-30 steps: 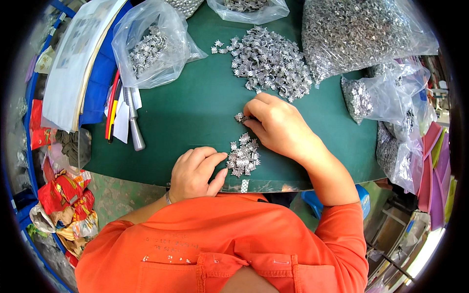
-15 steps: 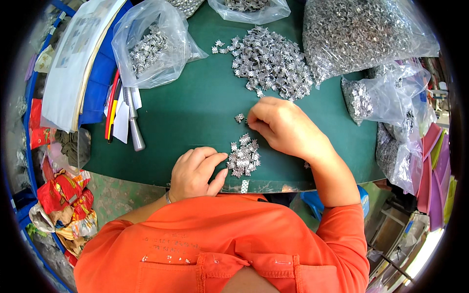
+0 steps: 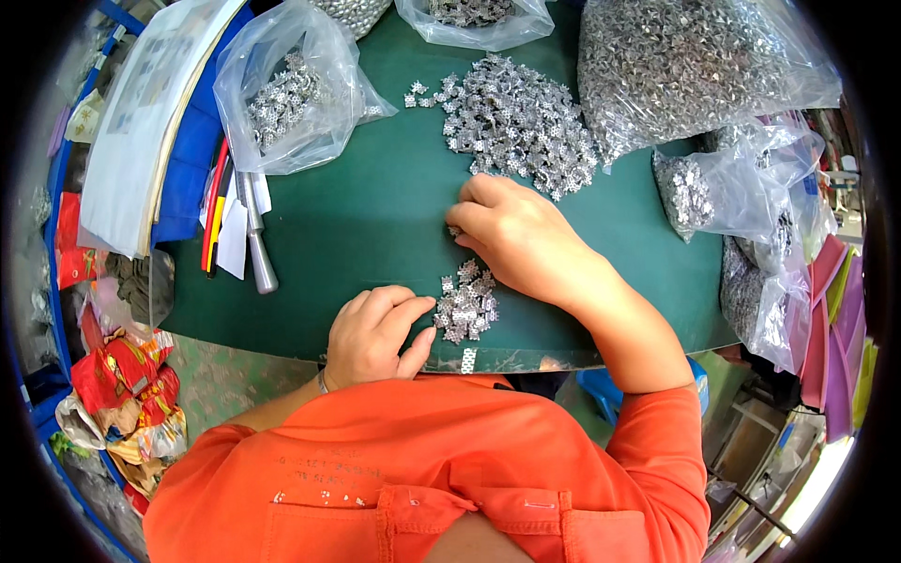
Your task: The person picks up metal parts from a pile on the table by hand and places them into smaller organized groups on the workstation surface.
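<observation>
A small heap of silvery perforated metal pieces (image 3: 466, 304) lies near the table's front edge. Beside it, on its left, rests my left hand (image 3: 375, 333), thumb and forefinger spread apart with nothing between them. The forefinger's tip is at the heap's edge. Just above the heap, my right hand (image 3: 511, 230) has its fingers pinched at a single small metal piece (image 3: 454, 231), mostly covered by the fingertips. Farther back spreads a larger pile of the same kind of pieces (image 3: 521, 122).
Clear plastic bags of metal parts stand at the back left (image 3: 291, 103), back middle (image 3: 479, 23) and back right (image 3: 704, 75), with smaller bags (image 3: 694, 192) below. Pens and a grey-handled tool (image 3: 261, 258) lie left, beside a blue bin (image 3: 192, 188). The green table (image 3: 328, 225) has a curved front edge.
My right hand has moved left and closed over the lone metal piece that lay above the small heap. My left hand has stayed almost still.
</observation>
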`<state>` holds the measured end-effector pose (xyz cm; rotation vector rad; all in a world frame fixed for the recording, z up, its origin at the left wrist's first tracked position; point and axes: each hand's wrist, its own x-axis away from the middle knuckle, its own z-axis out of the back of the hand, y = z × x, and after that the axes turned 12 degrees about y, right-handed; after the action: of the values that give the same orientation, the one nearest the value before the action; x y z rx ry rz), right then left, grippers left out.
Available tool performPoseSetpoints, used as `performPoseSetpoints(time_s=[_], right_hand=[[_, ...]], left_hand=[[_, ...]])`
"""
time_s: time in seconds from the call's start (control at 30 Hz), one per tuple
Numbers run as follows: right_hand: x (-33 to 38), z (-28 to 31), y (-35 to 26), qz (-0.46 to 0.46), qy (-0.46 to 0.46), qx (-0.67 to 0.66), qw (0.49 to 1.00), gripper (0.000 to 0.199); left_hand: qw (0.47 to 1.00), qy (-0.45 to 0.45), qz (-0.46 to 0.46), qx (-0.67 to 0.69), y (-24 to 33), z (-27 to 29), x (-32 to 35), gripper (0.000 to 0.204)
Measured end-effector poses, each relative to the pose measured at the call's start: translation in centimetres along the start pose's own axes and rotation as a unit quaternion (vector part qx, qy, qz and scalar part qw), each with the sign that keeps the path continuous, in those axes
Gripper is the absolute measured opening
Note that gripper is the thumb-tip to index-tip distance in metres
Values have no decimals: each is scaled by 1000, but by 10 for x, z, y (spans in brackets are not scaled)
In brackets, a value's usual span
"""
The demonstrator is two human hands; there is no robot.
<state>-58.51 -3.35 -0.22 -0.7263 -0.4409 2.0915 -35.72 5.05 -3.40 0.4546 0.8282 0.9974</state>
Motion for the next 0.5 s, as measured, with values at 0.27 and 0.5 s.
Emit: performPoseSetpoints(time_s=[0.27, 0.5], right_hand=[[6, 21, 22, 83, 32, -12, 996, 25], [11, 27, 23, -58, 79, -1, 995, 20]], left_hand=[[1000, -1, 1, 3, -1, 1, 0, 35], [1000, 1, -5, 2, -1, 0, 1, 35]])
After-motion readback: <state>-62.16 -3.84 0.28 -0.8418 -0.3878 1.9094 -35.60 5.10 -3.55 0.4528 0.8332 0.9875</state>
